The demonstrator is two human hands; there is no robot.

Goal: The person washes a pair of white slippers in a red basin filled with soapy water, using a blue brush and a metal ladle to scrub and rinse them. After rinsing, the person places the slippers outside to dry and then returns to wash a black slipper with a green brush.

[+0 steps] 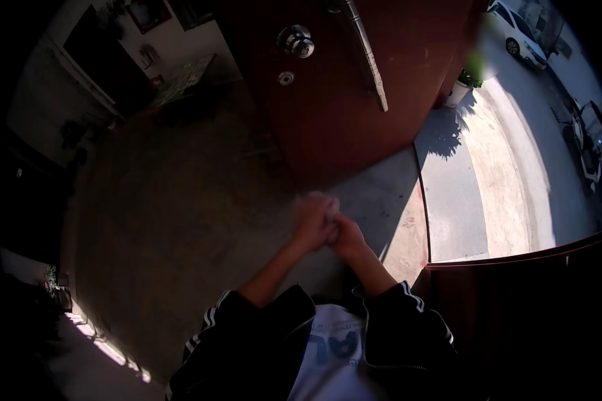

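My left hand (313, 220) and my right hand (347, 234) are pressed together in front of my body, below the dark red door (331, 115). The left one is blurred, and their fingers overlap, so I cannot tell whether anything small lies between the palms. Both hands are apart from the door. On the door are a round metal knob (301, 44), a lock cylinder (286, 78) beneath it and a long metal pull handle (366, 50).
Through the doorway at right, a sunlit pavement (501, 165) shows a potted plant (457, 92), a white car (521, 32) and a partly seen dark vehicle (589, 140). A dim room lies left, with a patterned low table (188, 80) by the wall.
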